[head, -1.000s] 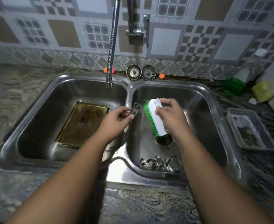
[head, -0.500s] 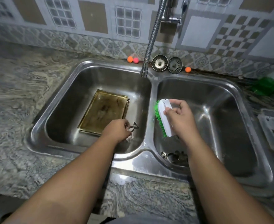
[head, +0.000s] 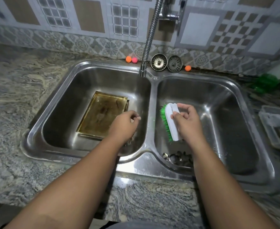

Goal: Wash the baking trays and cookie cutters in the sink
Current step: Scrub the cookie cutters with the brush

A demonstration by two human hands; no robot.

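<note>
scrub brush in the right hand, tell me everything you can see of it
The scrub brush has a white, plastic-looking oblong body with a raised grip ridge along its back and bright green bristles. It is turned on its side, bristles facing the divider between the basins. The right hand grips it, fingers curled over the ridge, above the right basin. Nothing else visibly touches it. The cookie cutters lie below its near end.

Right hand (head: 187,123) grips scrub brush (head: 172,124) over sink (head: 150,96); cookie cutters (head: 179,158) at its six o'clock; baking tray (head: 101,116) at left hand's (head: 126,124) nine o'clock.
</note>
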